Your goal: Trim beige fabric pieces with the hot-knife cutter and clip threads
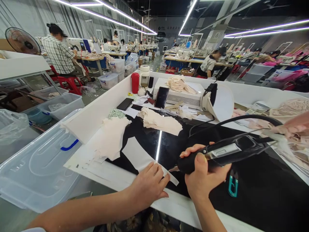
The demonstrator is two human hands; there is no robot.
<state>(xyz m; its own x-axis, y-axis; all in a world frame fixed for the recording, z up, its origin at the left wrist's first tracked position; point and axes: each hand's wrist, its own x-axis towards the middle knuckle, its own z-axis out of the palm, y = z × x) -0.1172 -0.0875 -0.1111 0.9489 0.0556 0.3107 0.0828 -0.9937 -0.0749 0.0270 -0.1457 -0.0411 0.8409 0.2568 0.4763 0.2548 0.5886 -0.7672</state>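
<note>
A curved white strip [136,154], which may be fabric or paper, lies on the black tabletop. My left hand [151,183] holds it down near its right end, fingers bent over it and thumb by the near edge. In my right hand [205,175] is a black corded hand tool [224,150] with a metal plate on its side, gripped with the thumb on top. Its narrow front end points at the strip's right part; whether it touches cannot be made out. Turquoise thread snips [233,185] lie to the right of that hand.
Cream fabric pieces lie in a left stack [109,138] and a far stack [160,120]. Behind are two phones [161,97], a white vented box [177,93], a lamp [218,100] and a red cup [135,82]. The tool's cable [243,118] arcs right. A clear lid [43,161] stands left.
</note>
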